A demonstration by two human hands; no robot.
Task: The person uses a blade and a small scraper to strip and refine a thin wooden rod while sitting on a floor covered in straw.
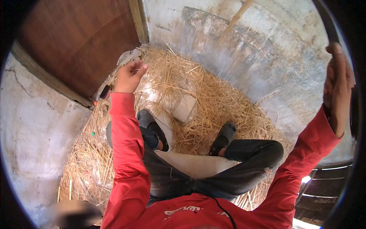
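Observation:
My left hand (129, 77) is raised above the straw-covered floor near the brown door panel. Its fingers are curled with the thumb close to them; whatever is between them is too small to make out. Far to the right, beside the pale wall, my right hand (339, 86) is held up almost edge-on, fingers stretched. A dark curved strip (327, 21) runs down to its fingertips along the picture's rim; I cannot tell whether the hand touches it. Loose straw (198, 82) lies below and between the hands.
I sit on a pale block (194, 164). A whitish slab (185, 108) lies in the straw. By the brown door panel (80, 38) are a small black object (105, 92) and a crumpled pale bag (129, 56). A tan streak (237, 18) crosses the wall. A blurred shape (74, 213) sits lower left.

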